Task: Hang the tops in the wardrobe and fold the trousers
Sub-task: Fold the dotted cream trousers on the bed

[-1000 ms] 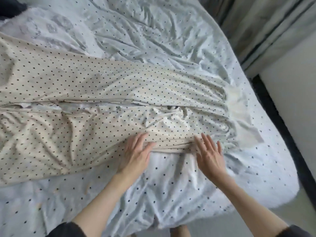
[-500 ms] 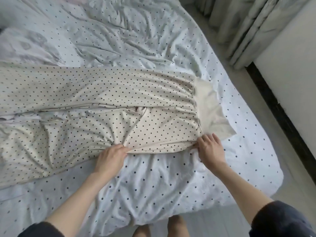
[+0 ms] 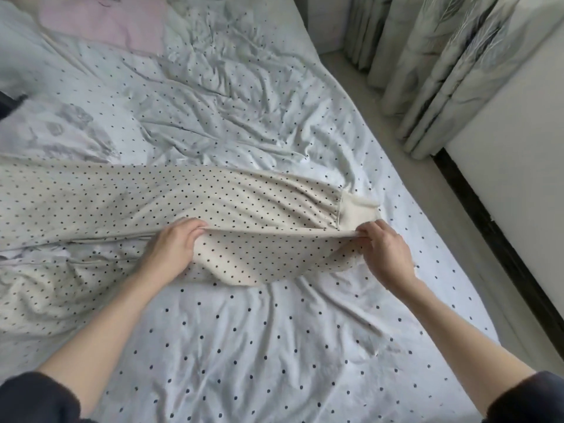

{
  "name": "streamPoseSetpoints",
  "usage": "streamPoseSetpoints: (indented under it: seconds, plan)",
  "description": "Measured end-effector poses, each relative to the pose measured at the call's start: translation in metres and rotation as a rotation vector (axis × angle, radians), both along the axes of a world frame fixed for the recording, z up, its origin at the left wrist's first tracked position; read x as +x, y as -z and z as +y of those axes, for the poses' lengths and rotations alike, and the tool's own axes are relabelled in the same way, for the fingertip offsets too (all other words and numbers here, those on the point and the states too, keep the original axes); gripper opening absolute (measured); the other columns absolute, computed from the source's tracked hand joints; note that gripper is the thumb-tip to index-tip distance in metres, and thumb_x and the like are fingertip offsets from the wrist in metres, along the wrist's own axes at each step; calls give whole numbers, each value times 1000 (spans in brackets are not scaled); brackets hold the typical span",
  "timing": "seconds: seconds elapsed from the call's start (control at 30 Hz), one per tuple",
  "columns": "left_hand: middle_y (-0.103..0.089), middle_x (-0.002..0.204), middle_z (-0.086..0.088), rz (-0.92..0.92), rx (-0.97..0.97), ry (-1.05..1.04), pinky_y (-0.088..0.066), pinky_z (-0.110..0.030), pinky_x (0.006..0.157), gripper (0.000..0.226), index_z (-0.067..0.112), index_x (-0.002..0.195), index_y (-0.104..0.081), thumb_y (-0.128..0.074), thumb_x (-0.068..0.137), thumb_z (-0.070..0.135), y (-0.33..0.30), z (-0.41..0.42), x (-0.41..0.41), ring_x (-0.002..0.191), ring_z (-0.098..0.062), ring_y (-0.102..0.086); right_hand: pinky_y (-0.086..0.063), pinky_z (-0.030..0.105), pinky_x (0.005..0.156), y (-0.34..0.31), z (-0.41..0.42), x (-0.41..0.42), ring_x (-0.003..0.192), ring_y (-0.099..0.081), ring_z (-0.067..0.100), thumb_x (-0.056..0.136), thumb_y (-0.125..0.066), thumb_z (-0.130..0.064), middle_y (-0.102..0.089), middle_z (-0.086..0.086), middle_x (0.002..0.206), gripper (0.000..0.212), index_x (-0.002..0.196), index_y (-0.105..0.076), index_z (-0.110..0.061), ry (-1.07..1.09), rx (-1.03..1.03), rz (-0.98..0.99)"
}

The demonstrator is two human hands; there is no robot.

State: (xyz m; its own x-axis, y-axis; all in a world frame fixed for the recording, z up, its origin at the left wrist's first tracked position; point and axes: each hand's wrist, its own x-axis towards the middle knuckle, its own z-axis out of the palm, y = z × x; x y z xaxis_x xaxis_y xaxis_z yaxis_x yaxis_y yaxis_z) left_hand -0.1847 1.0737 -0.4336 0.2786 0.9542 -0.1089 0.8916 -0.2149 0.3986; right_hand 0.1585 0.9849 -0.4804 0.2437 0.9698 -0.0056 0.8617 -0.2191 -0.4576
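Both hands, left hand (image 3: 172, 247) and right hand (image 3: 385, 254), are pinching the near edge of the cream black-dotted cotton trousers (image 3: 213, 203), folding one leg toward twelve o'clock (next: aligning edges).

The trousers (image 3: 213, 209) run off the left edge, their far end unseen.

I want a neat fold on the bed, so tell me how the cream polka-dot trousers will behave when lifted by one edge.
Probably floppy: the polka-dot trousers sag in a curve between the left hand and right hand gripping the edge. Likely light, since pinched fingers alone raise it. The wrinkled leg at the left suggests it creases easily, so smooth it after laying it over.
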Motion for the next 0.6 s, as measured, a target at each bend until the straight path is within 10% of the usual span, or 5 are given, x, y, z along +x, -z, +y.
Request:
streamPoseSetpoints:
  seconds: [0.37, 0.6]
  plan:
    - [-64, 102, -15, 27, 9, 13, -42, -39, 83, 20, 5, 106, -66, -49, 95, 10, 42, 161, 30, 98, -33, -56, -37, 34, 70, 51, 144, 12, 94, -55, 35, 89, -45, -9, -62, 12, 105, 24, 106, -62, -10, 264, -167, 12]
    - [-59, 102, -19, 123, 9, -98, -39, -42, 80, 18, 3, 100, -63, -50, 95, 15, 85, 183, 39, 97, -38, -55, -24, 49, 107, 68, 151, -6, 123, -41, 34, 95, -40, -20, -51, 13, 130, 34, 126, -53, -11, 244, -100, -116]
